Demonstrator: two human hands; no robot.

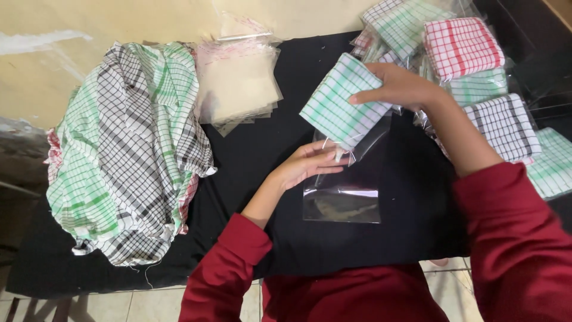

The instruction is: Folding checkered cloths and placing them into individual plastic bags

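Head view: the right hand [396, 86] grips a folded green-checked cloth [339, 102] by its upper right edge, fingers closed over the top and thumb under, holding it tilted above the black desk [268, 179]; the left hand [310, 164] lies just below it, fingers together and pinched on the mouth of a clear bag [342, 200], which lies flat on the desk with its open end touching the cloth's lower corner; both sleeves are dark red.

At the far right, a stack of packed cloths [476, 89] in clear wrappers spreads along the desk's edge; a red-checked square [462, 46] sits on top, green-checked ones beside and under it, a black-checked one [506, 125] nearer the person, and another green one at the right border.

At the upper middle, a pile of empty clear bags [238, 83] with a red-printed strip along the top rests partly on the desk, near the wall; to the left, well apart from the hands, a heap of loose checked cloths [128, 149] in green, black and a little red hangs over the desk's left end.
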